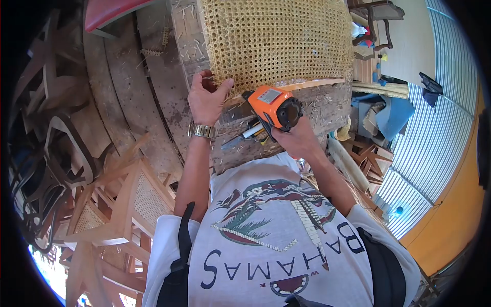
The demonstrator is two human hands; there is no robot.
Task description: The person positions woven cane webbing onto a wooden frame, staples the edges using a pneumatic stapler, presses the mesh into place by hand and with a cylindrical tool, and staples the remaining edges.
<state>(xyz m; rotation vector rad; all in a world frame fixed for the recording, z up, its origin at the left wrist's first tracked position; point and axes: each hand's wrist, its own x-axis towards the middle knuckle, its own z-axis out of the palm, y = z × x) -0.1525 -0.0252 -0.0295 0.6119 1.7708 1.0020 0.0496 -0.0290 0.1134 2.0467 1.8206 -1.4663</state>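
Note:
A sheet of woven cane [276, 43] lies over a wooden frame on the rough workbench [327, 110]. My left hand [207, 97], with a metal watch at the wrist, is at the near left corner of the cane, its thumb and fingers curled at the edge. My right hand [302, 138] grips an orange and black power tool [273, 106], whose nose meets the frame's near edge just right of my left hand. A light wooden strip [317, 83] runs along that edge. Slim hand tools [251, 131] lie on the bench below the orange tool.
Wooden chair frames with cane panels [148, 197] stand at the lower left. Dark curved chair parts [66, 148] are stacked at the far left. A red seat [110, 13] is at the upper left. Blue material [399, 115] lies at the right, near corrugated metal sheeting [434, 138].

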